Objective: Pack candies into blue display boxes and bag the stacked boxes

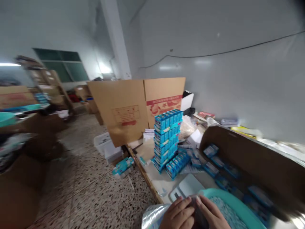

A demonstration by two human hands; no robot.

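Observation:
My left hand (pixel 179 215) and my right hand (pixel 212 213) are close together at the bottom edge, their fingers closed around a dark object (pixel 199 216). Most of that object is covered by the fingers, so its kind does not show. Shiny silver film (pixel 151 216) lies beside my left hand. Just right of my right hand is a teal basin (pixel 249 210) filled with small pale-blue pieces (pixel 228 211). A pale, flat device like a small scale (pixel 190 186) rests on the table in front of the hands.
Blue boxes (pixel 166 140) rise in a tall stack on the table (pixel 154 178). More blue boxes lie inside a brown carton (pixel 238 152) on the right. A large cardboard sheet (pixel 128 114) stands behind the stack. White bins (pixel 108 148) sit on the speckled floor (pixel 90 190).

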